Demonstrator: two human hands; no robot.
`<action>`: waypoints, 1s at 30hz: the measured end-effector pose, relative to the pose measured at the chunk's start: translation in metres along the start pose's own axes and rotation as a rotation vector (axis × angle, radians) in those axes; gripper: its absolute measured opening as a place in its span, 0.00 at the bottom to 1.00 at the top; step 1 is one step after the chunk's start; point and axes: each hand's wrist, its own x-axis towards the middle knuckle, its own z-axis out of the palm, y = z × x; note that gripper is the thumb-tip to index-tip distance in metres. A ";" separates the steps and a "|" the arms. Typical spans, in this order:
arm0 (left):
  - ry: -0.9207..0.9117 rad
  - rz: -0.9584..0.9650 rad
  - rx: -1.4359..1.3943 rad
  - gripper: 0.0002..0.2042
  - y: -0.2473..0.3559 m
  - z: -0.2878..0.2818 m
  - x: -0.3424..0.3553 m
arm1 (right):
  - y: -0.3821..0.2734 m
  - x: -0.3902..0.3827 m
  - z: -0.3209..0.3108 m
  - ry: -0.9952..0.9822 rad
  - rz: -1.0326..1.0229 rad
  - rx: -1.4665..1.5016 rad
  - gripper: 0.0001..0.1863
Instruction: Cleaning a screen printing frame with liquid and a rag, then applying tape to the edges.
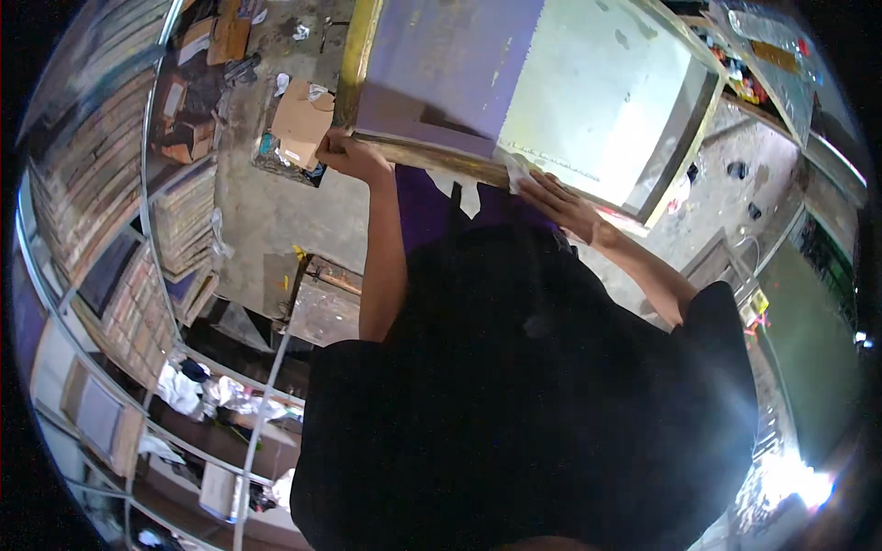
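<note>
In the head view, a frame (432, 156) is being held before the body — its near left corner being clasped by the left hand (356, 158), a white scrap (517, 172) being covered at the near edge by the right hand (565, 204), fingers straightened — grip unclear.

No text, label, brand, number or sign can be read in the head view
</note>
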 end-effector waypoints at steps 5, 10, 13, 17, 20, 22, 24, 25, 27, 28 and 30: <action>-0.091 0.085 -0.010 0.15 0.009 0.005 -0.007 | -0.039 0.117 0.010 0.101 -0.009 -0.220 0.31; -0.377 0.209 0.161 0.21 0.017 -0.014 0.008 | -0.044 0.064 0.066 0.434 0.282 -0.208 0.24; -0.520 0.387 0.331 0.23 0.022 -0.023 0.030 | -0.042 -0.047 0.035 0.655 0.793 0.578 0.25; -0.697 0.701 0.615 0.23 0.027 -0.020 0.050 | -0.076 -0.037 0.064 0.799 1.057 0.147 0.32; -0.804 0.681 0.720 0.24 0.037 -0.016 0.049 | -0.107 0.058 0.072 0.709 1.104 -0.052 0.38; -0.871 0.599 0.788 0.25 0.044 -0.015 0.052 | -0.111 0.107 0.080 0.755 0.953 -0.107 0.36; -0.876 0.557 0.829 0.25 0.045 -0.019 0.061 | -0.103 0.085 0.081 0.818 1.013 -0.076 0.33; -0.873 0.572 0.791 0.25 0.040 -0.020 0.063 | -0.098 0.063 0.082 0.879 1.087 -0.041 0.30; -0.860 0.599 0.713 0.26 0.031 -0.019 0.066 | -0.083 0.012 0.075 0.942 1.204 -0.164 0.24; -0.864 0.605 0.709 0.26 0.030 -0.017 0.064 | -0.077 -0.006 0.063 0.941 1.245 -0.325 0.20; -0.809 0.604 0.654 0.26 0.029 -0.018 0.061 | -0.075 0.006 0.064 0.905 1.258 -0.184 0.19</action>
